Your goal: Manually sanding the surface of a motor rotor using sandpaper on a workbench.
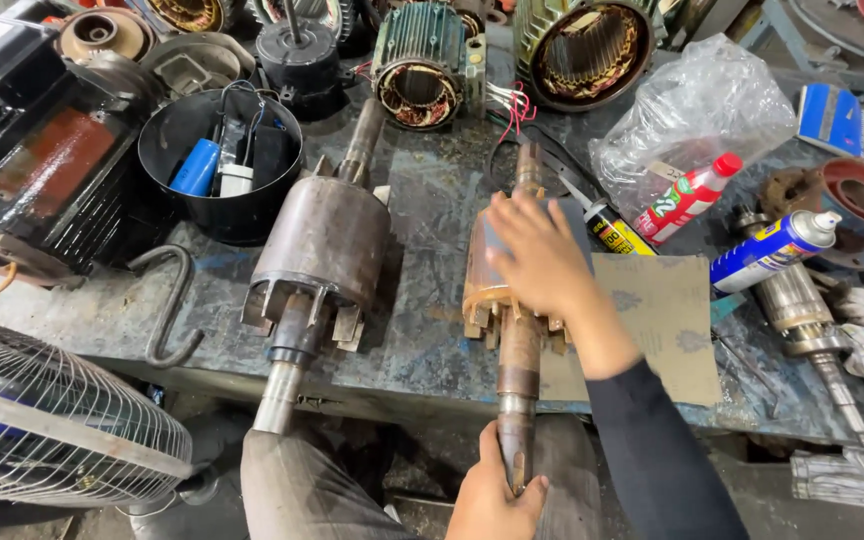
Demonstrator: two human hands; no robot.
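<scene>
A copper-coloured motor rotor (482, 285) on a long steel shaft (518, 375) lies on the workbench (422, 340), its near end sticking out over the front edge. My right hand (537, 255), in a dark sleeve, lies palm-down over the rotor's body, fingers curved around it; a grey patch shows under the fingers, and I cannot tell what it is. My left hand (492, 495) is closed around the shaft's near end below the bench edge. The shaft's far end (527, 165) points towards the back.
A bigger dark rotor (322, 240) lies to the left, by a black bucket (217, 160) and a metal hook (167, 300). A brown sandpaper sheet (662, 320), spray can (772, 250), red-capped bottle (687, 200), plastic bag (692, 110) and another rotor (802, 310) are at the right. Stators (422, 65) stand behind; a fan guard (52, 420) is at the lower left.
</scene>
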